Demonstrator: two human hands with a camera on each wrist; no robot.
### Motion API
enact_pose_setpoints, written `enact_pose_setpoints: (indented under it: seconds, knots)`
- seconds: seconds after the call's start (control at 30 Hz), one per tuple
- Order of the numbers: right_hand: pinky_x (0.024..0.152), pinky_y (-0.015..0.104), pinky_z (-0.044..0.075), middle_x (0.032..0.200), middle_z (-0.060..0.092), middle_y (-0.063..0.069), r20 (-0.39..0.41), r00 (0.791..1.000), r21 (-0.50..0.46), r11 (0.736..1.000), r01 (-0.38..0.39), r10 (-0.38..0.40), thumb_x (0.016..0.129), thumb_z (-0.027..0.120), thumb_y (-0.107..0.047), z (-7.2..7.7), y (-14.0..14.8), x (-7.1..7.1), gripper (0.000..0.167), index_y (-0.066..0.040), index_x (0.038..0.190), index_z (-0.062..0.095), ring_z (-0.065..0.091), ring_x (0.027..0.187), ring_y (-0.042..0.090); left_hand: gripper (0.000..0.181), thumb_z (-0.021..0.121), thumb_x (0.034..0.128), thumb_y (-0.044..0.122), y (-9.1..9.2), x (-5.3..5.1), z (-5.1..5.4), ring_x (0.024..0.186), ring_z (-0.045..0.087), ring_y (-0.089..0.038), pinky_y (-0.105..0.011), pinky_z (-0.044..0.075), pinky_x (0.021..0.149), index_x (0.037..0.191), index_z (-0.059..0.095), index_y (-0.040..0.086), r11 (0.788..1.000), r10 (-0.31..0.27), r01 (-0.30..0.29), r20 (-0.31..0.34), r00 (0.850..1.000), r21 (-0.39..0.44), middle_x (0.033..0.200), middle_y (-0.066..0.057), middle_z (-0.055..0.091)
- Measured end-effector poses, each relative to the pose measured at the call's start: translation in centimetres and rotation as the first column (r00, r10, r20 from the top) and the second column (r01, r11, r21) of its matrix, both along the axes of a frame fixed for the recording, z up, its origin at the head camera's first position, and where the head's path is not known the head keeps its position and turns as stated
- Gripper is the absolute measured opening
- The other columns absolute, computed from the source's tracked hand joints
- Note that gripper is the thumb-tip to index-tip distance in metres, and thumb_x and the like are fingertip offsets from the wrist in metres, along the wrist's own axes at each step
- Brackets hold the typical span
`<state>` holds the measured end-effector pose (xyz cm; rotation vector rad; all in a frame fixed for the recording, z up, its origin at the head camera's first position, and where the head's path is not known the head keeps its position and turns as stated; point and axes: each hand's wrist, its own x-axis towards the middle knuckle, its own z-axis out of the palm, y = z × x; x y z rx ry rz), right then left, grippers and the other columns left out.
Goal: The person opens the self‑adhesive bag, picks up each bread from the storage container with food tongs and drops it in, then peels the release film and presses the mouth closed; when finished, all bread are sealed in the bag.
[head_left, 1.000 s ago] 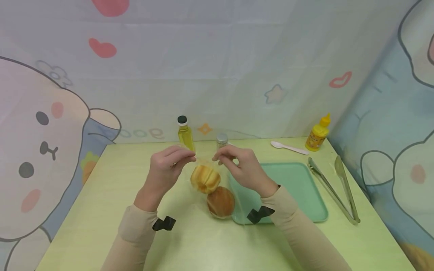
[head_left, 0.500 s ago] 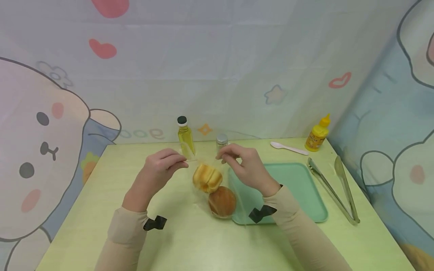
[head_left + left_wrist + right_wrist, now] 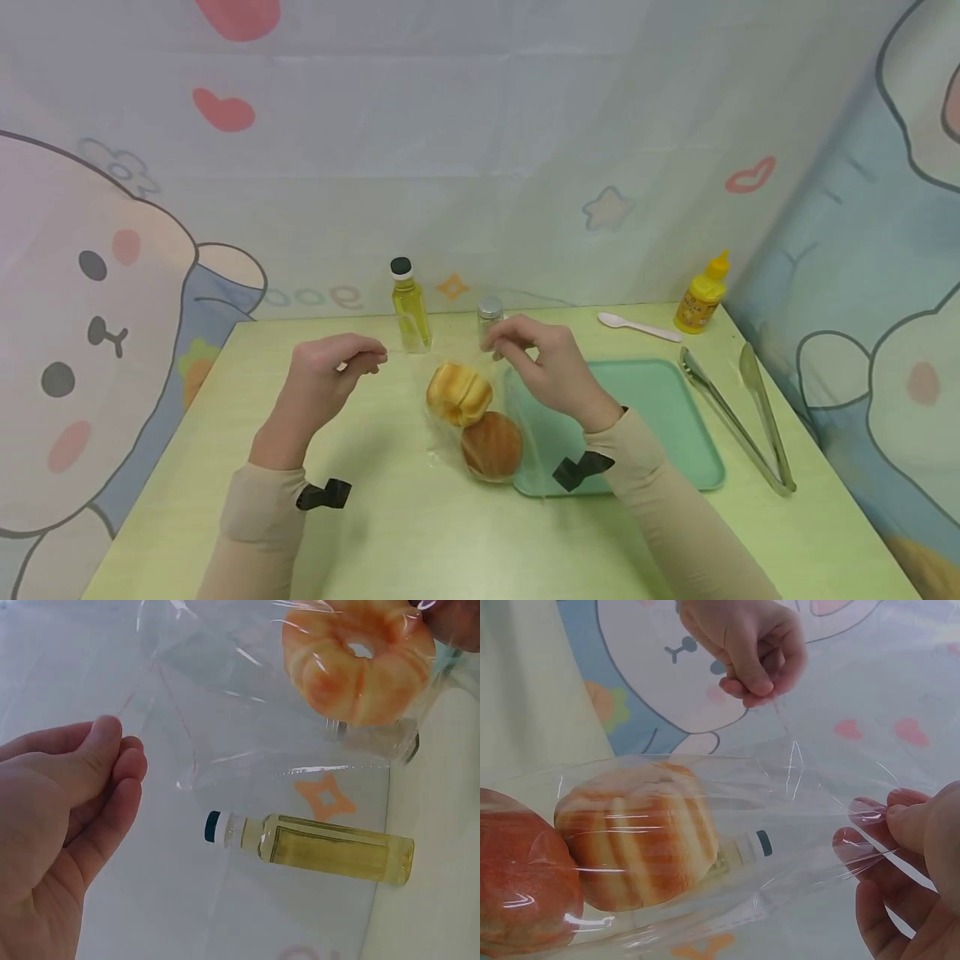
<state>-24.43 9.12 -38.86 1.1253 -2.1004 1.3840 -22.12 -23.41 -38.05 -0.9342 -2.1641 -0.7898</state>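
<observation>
My right hand (image 3: 546, 367) pinches the top edge of a clear plastic bag (image 3: 780, 776), which hangs over the table. Inside are a ring-shaped golden bread (image 3: 459, 394) and, below it, a round brown bun (image 3: 492, 447). In the right wrist view the thumb and fingers hold the film at the bag's mouth. To the left, my left hand (image 3: 328, 379) pinches a thin pinkish string (image 3: 129, 703) that runs from its fingertips to the bag. Its thumb presses against curled fingers, away from the film.
Behind the bag stand an oil bottle (image 3: 411, 312) and a silver-lidded jar (image 3: 491, 312). A green tray (image 3: 652, 425) lies under and beyond my right forearm. Metal tongs (image 3: 738, 425), a pale spoon (image 3: 641, 327) and a yellow squeeze bottle (image 3: 701, 300) are at the right.
My left hand has moved left, away from the bag's mouth, with the pinkish string stretched out. The right hand has shifted slightly right. The bag with the breads has swung a little right.
</observation>
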Motion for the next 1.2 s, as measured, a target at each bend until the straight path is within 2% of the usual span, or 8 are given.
enact_pose_setpoints:
  seconds: [0.23,0.33,0.43,0.6,0.73,0.83,0.97,1.2]
  knots:
    - [0.072,0.031,0.059,0.101,0.078,0.000,0.028,1.000,0.006,1.000,0.009,-0.010,0.104,0.062,0.000,0.0,0.3,-0.1,0.018,-0.011,0.106,0.076,0.074,0.081,0.017,0.027,0.086,0.0725,-0.018,-1.3,-0.1,-0.3,0.076,0.070,-0.007,-0.012,0.055,0.075,0.087,0.082,0.004,0.976,-0.044,0.029,0.064,0.997,0.216,0.085,-0.008,0.077]
    - [0.072,0.031,0.059,0.101,0.078,0.001,0.038,0.999,0.013,1.000,0.023,-0.024,0.104,0.062,0.000,0.0,0.4,-0.1,0.018,-0.010,0.106,0.076,0.074,0.082,0.016,0.027,0.084,0.0721,-0.022,-1.9,-0.2,-0.7,0.079,0.071,-0.002,-0.013,0.056,0.075,0.086,0.082,0.001,0.949,-0.047,0.007,0.119,0.992,0.316,0.084,-0.013,0.077]
    - [0.072,0.032,0.059,0.101,0.078,0.002,0.049,0.998,0.018,0.999,0.034,-0.035,0.104,0.062,0.001,0.1,0.5,0.0,0.018,-0.009,0.106,0.076,0.074,0.082,0.013,0.023,0.084,0.0734,-0.021,-2.6,-0.2,-1.0,0.079,0.074,-0.002,-0.016,0.058,0.074,0.086,0.083,-0.002,0.910,-0.046,-0.047,0.213,0.976,0.412,0.084,-0.012,0.079]
    - [0.071,0.033,0.059,0.099,0.078,0.004,0.076,0.996,0.016,0.999,0.044,-0.045,0.104,0.062,0.001,0.4,0.6,0.2,0.017,-0.009,0.106,0.076,0.074,0.082,0.015,0.015,0.085,0.0789,-0.013,-4.1,-0.2,-1.6,0.078,0.076,-0.005,-0.020,0.060,0.073,0.092,0.082,-0.007,0.830,-0.024,-0.205,0.399,0.917,0.519,0.084,0.007,0.080]
    - [0.072,0.033,0.059,0.100,0.078,0.005,0.096,0.994,0.019,0.998,0.057,-0.059,0.104,0.061,0.001,0.4,0.7,0.2,0.017,-0.009,0.106,0.076,0.074,0.083,0.018,0.017,0.087,0.0802,-0.008,-5.2,-0.2,-2.2,0.077,0.076,-0.007,-0.019,0.060,0.072,0.096,0.080,-0.011,0.778,-0.007,-0.307,0.496,0.868,0.549,0.082,0.010,0.080]
    - [0.070,0.033,0.058,0.100,0.078,0.006,0.104,0.992,0.022,0.998,0.065,-0.067,0.104,0.061,0.000,0.4,0.8,0.1,0.018,-0.009,0.106,0.076,0.074,0.083,0.017,0.020,0.088,0.0821,-0.002,-5.9,-0.2,-2.5,0.079,0.076,-0.006,-0.018,0.059,0.071,0.099,0.080,-0.009,0.774,0.027,-0.364,0.548,0.836,0.518,0.083,0.010,0.080]
    - [0.069,0.033,0.058,0.100,0.078,0.007,0.109,0.992,0.019,0.998,0.063,-0.064,0.104,0.062,0.000,0.3,0.9,0.1,0.018,-0.010,0.106,0.076,0.074,0.083,0.016,0.020,0.088,0.0854,0.007,-6.7,-0.1,-3.0,0.081,0.075,-0.003,-0.016,0.057,0.071,0.102,0.082,-0.003,0.789,0.114,-0.436,0.594,0.797,0.433,0.086,0.013,0.080]
    - [0.067,0.032,0.055,0.100,0.078,0.009,0.112,0.991,0.024,0.997,0.069,-0.071,0.105,0.062,-0.002,0.2,1.0,0.0,0.017,-0.011,0.106,0.076,0.074,0.083,0.014,0.019,0.087,0.0887,0.016,-8.7,-0.2,-4.1,0.085,0.073,0.002,-0.014,0.056,0.075,0.104,0.084,0.004,0.764,0.236,-0.558,0.664,0.709,0.324,0.089,0.013,0.080]
